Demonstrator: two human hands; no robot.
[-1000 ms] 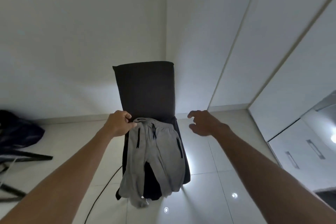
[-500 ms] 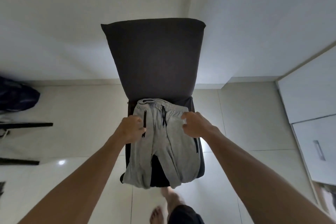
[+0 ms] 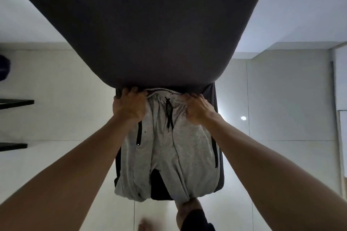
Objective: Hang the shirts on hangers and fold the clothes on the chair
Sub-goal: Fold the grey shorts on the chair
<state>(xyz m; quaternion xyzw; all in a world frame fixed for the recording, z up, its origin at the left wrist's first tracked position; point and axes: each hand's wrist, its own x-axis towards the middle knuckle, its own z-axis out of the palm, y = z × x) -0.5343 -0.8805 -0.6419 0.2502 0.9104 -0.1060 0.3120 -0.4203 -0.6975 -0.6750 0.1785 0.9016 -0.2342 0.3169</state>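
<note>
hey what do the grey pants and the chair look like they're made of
Grey pants: probably soft cotton-blend fleece knit, matte and heathered, with a black drawcord and black pocket zips. Chair: seemingly dark woven upholstery over padding, matte, with rounded, cushioned edges.

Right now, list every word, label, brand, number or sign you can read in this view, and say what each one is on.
None: no readable text shows anywhere.
Grey sweatpants: no print or logo visible; any waistband tag is hidden where the left hand and right hand grip it.
Dark chair: plain fabric, no label.
Cabinet at the right edge: nothing written that can be made out.
</note>
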